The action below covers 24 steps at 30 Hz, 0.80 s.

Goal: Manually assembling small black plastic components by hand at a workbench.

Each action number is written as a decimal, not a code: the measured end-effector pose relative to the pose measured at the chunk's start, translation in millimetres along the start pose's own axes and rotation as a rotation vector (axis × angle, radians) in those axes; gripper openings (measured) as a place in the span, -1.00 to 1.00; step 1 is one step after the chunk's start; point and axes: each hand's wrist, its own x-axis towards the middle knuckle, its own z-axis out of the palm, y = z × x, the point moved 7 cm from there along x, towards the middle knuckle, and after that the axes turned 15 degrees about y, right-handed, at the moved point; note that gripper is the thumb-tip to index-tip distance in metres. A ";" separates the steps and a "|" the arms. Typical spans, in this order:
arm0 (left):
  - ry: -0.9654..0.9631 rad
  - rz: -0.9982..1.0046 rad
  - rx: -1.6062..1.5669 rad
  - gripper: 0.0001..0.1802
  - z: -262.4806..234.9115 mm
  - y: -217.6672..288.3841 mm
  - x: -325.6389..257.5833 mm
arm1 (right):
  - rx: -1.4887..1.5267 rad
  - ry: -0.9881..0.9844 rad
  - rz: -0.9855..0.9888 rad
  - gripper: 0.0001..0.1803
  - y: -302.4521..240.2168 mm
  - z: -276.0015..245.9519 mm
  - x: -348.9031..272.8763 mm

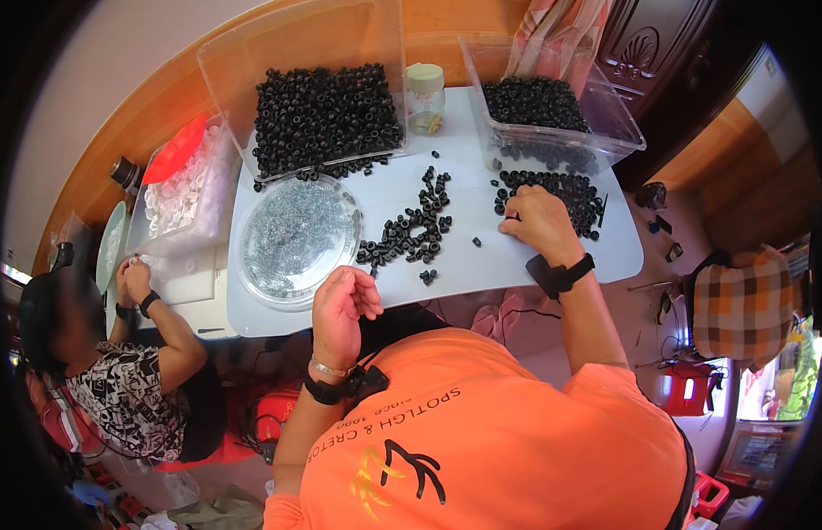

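Note:
My right hand (pixel 542 225) is over the left side of a pile of small black hollow cylindrical parts (pixel 581 201), its thumb and fingers drawn together. What lies between those fingertips is too small to make out. Nearer my body, my left hand (pixel 338 309) is raised at the table's front edge with fingers curled toward the palm; anything inside is hidden. Just beyond it rests a round clear tray (pixel 252 284) of tiny clear pieces (pixel 296 231). More black parts (pixel 407 237) lie scattered in a band across the middle of the white table (pixel 490 278).
A tipped clear bin (pixel 218 84) spills black parts at the back left; another clear bin (pixel 630 146) stands back right. Between them is a lidded jar (pixel 425 102). At left, a person (pixel 137 380) handles white pieces near a bin with a red scoop (pixel 175 150).

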 end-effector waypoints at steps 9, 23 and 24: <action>-0.034 -0.030 0.015 -0.66 1.8 -1.3 -1.8 | 0.668 0.124 0.176 -0.78 -52.4 -27.2 14.3; -0.084 -0.035 0.033 -0.65 -1.8 1.4 -12.6 | 0.733 0.069 -0.361 -0.58 -214.5 -11.8 2.4; -0.089 -0.040 -0.051 -0.66 -4.5 2.4 -12.6 | 0.766 0.073 -0.338 -0.60 -214.2 -10.2 3.4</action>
